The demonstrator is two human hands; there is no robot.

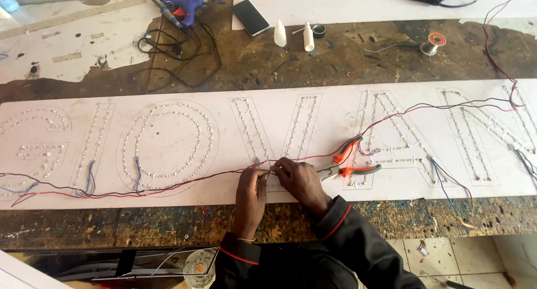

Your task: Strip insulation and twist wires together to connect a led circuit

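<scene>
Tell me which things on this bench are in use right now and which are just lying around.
In use: left hand and right hand on the red and black wires, orange-handled pliers, white sign board.

Lying about: glue gun, phone, two white nozzle bottles, solder spool.

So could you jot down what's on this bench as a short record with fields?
Surface: worn, paint-spattered workbench
Main item: long white sign board with letter outlines filled with rows of small lights
Left hand: pinching the red and black wires at the board's near edge
Right hand: on the same wires, touching the left hand
Beside right hand: orange-handled pliers lying on the board
Far side: blue glue gun, black phone, two white nozzles, solder spool
</scene>
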